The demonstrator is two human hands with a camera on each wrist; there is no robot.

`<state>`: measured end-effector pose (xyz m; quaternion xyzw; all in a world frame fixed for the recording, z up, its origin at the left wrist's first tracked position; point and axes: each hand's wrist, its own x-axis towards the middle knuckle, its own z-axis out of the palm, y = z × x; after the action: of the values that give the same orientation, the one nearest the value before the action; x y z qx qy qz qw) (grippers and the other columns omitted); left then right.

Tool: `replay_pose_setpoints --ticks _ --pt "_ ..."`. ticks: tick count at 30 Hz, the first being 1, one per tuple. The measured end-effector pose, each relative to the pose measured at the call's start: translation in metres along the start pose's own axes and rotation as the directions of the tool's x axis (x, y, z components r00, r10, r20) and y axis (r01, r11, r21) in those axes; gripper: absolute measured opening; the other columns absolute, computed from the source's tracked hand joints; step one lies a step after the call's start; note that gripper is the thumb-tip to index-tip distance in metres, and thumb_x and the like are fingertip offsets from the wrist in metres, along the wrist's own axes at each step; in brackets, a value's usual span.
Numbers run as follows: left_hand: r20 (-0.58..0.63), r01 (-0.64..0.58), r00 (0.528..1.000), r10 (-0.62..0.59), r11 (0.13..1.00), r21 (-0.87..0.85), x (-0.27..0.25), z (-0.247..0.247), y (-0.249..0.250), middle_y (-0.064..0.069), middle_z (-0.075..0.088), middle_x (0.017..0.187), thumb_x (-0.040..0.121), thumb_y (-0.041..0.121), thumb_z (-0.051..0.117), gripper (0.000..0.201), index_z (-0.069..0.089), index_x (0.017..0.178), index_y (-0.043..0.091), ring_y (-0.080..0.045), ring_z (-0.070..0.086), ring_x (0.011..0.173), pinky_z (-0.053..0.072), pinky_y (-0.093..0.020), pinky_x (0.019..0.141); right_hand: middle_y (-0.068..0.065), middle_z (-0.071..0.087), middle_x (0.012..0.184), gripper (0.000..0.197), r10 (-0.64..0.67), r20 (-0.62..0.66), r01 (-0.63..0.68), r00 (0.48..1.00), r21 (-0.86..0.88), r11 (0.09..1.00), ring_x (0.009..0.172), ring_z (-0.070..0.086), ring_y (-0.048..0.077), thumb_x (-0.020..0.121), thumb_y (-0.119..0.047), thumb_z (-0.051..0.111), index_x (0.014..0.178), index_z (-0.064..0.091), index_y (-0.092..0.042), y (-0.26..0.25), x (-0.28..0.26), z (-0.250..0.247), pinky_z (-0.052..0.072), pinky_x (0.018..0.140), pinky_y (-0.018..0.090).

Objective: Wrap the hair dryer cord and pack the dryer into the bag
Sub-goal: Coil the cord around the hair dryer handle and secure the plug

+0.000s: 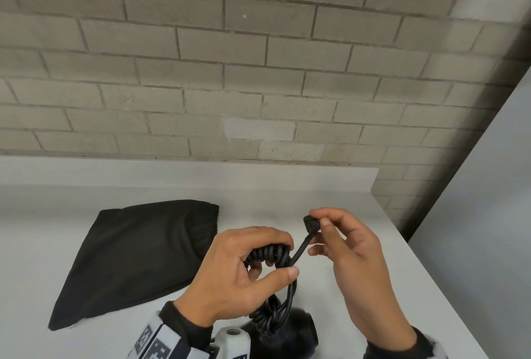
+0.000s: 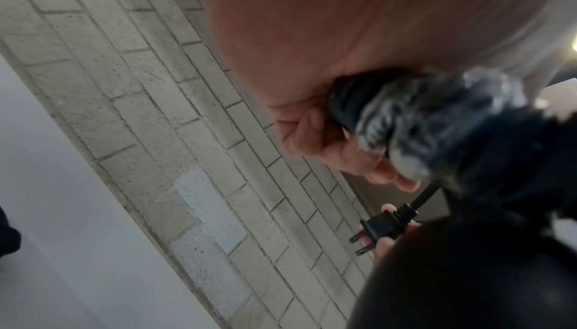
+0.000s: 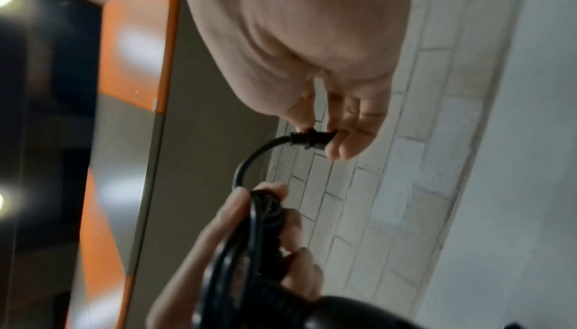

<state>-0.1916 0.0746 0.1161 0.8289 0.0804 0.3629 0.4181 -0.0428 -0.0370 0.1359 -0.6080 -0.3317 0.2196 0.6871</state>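
My left hand [image 1: 253, 264] grips a bundle of coiled black cord [image 1: 268, 255] above the table, thumb pressed on the loops. From the bundle a short straight length runs up to the black plug [image 1: 311, 223], which my right hand [image 1: 330, 232] pinches between thumb and fingertips. The left wrist view shows the plug [image 2: 382, 227] with its two prongs pointing away. More cord loops hang down to the black hair dryer [image 1: 290, 332] at the bottom edge, partly cut off. The black fabric bag [image 1: 138, 261] lies flat on the table to the left, its gathered mouth toward the wall.
A white table [image 1: 373, 258] runs to a grey brick wall [image 1: 258, 71]; its right edge falls off diagonally beside my right arm. In the right wrist view an orange and grey panel [image 3: 137, 38] stands off to the side.
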Motion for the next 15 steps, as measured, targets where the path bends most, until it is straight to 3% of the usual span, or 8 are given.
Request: replay_pose_setpoints --ticks 4,8,13,15 --pt "-0.036 -0.002 0.999 0.001 1.0 -0.014 0.0 0.0 0.0 0.011 0.064 0.073 0.078 0.033 0.077 0.02 0.073 0.098 0.029 -0.014 0.052 0.053 0.045 -0.035 0.042 -0.007 0.073 0.098 0.025 0.021 0.165 0.002 0.986 -0.136 0.991 0.084 0.066 0.012 0.086 -0.017 0.059 0.104 0.071 -0.028 0.005 -0.009 -0.002 0.052 0.075 0.017" --pt "-0.05 -0.024 0.998 0.023 1.0 -0.013 0.001 -0.002 0.001 0.011 0.07 0.081 0.078 0.03 0.077 0.027 0.074 0.105 0.028 -0.012 0.058 0.057 0.048 -0.031 0.045 0.001 0.075 0.092 0.019 0.063 0.201 -0.033 0.978 -0.148 0.988 0.086 0.072 0.015 0.093 -0.013 0.062 0.105 0.069 -0.026 0.013 -0.018 0.001 0.056 0.082 0.024" --pt "-0.031 -0.077 0.997 0.077 0.997 0.019 0.003 0.0 0.0 0.007 0.069 0.082 0.078 0.026 0.075 0.022 0.07 0.099 0.023 -0.009 0.057 0.056 0.044 -0.02 0.05 0.008 0.076 0.093 0.02 0.142 0.223 -0.141 0.964 -0.023 0.99 0.086 0.072 0.023 0.098 -0.01 0.054 0.097 0.074 -0.014 0.016 -0.023 0.009 0.059 0.076 0.031" --pt "-0.043 -0.098 0.994 0.099 0.994 0.04 0.003 -0.001 -0.001 0.007 0.067 0.08 0.078 0.028 0.073 0.02 0.069 0.097 0.023 -0.012 0.057 0.055 0.047 -0.026 0.05 0.013 0.075 0.095 0.022 0.186 0.255 -0.197 0.949 0.02 0.98 0.089 0.07 0.027 0.099 -0.011 0.053 0.098 0.075 -0.013 0.017 -0.024 0.012 0.059 0.081 0.038"
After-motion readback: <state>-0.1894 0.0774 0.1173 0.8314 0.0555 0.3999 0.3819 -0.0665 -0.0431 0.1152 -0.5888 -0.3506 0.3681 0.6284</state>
